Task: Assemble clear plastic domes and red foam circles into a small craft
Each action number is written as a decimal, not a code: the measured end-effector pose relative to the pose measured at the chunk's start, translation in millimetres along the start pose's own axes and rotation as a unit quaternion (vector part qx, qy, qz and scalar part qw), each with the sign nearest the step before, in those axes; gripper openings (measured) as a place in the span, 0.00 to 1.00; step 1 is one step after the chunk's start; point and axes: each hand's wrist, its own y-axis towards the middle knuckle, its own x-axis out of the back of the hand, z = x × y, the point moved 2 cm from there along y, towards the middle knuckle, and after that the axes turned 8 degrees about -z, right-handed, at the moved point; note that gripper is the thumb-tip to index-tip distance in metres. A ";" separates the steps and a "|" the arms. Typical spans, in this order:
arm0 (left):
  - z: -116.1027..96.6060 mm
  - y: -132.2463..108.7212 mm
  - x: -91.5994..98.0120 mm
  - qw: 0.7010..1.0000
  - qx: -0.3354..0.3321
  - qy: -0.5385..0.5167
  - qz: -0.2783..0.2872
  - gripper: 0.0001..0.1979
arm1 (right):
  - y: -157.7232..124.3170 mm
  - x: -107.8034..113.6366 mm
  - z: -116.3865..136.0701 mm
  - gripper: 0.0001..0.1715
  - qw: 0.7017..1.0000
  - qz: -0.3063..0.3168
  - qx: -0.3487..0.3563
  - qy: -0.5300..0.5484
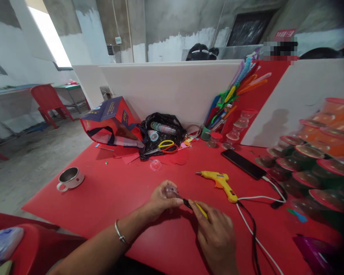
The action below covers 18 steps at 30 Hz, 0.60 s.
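My left hand (163, 200) is closed around a small clear plastic cup (171, 190), holding it above the red table. In my right hand (215, 229) is a slim yellow-and-black handled tool (201, 210), gripped like a pen. Its black end points at the cup and meets it near my left thumb; the fingers partly hide the tip, so I cannot tell its exact kind. Right of the hands lies a yellow hot glue gun (220, 182), its nozzle pointing left. A small clear plastic piece (155, 165) rests on the table beyond my left hand.
A mug (70, 178) stands at the left. Behind are a red bag (111, 124), a black plastic bag (172, 118) holding stacked cups, and scissors (164, 147). A phone (243, 163), cables (256, 229) and stacks of red-rimmed cups (306, 179) occupy the right side.
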 end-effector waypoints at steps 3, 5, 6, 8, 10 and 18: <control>2.4 1.1 1.1 1.000 -0.006 -0.006 0.004 0.28 | -0.7 -0.7 -0.2 0.25 1.000 0.003 0.001 0.006; 3.4 1.5 1.6 1.000 -0.007 -0.008 0.004 0.27 | -1.2 -0.9 -0.5 0.26 1.000 0.007 -0.002 0.006; 3.5 1.5 1.7 1.000 -0.007 -0.009 0.004 0.27 | -1.4 -0.9 -0.6 0.26 1.000 0.008 -0.004 0.005; 3.0 1.1 1.6 1.000 -0.006 -0.010 0.002 0.27 | -1.8 -0.8 -0.5 0.25 1.000 0.007 -0.005 0.002; 1.9 0.6 1.1 1.000 -0.001 -0.011 -0.002 0.28 | -2.1 -0.6 -0.2 0.24 1.000 0.005 -0.004 -0.002; 0.4 0.2 0.2 1.000 0.006 -0.009 0.006 0.29 | -0.7 0.9 0.0 0.23 1.000 0.003 0.003 -0.006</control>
